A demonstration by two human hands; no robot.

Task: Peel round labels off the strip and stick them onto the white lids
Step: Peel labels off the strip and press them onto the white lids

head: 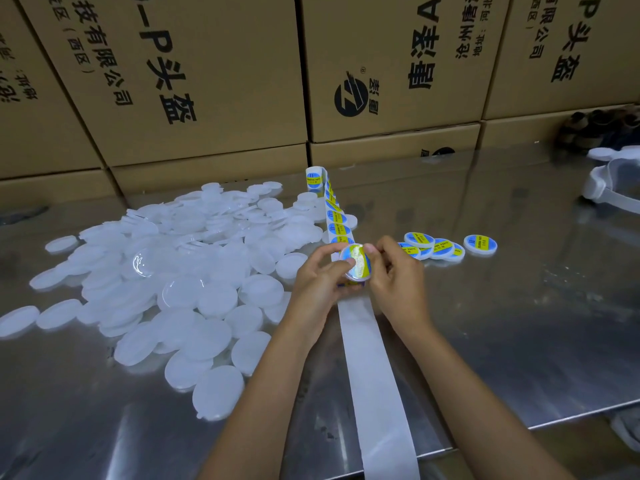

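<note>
A white lid [356, 263] with a blue and yellow round label on its face is held between both hands above the strip. My left hand [317, 289] grips its left rim, thumb pressing on the label. My right hand [396, 282] grips the right rim with curled fingers. The label strip [335, 216] runs away from the hands with several labels on it, ending in a small curl near the boxes. Its bare white backing [374, 368] trails toward me over the table edge. A large heap of plain white lids [194, 268] lies to the left.
Several labelled lids [446, 249] lie in a cluster right of my hands. Cardboard boxes [391, 71] form a wall behind the shiny metal table [519, 323]. A white plastic object [613, 188] sits at the far right. The table's front edge runs at lower right.
</note>
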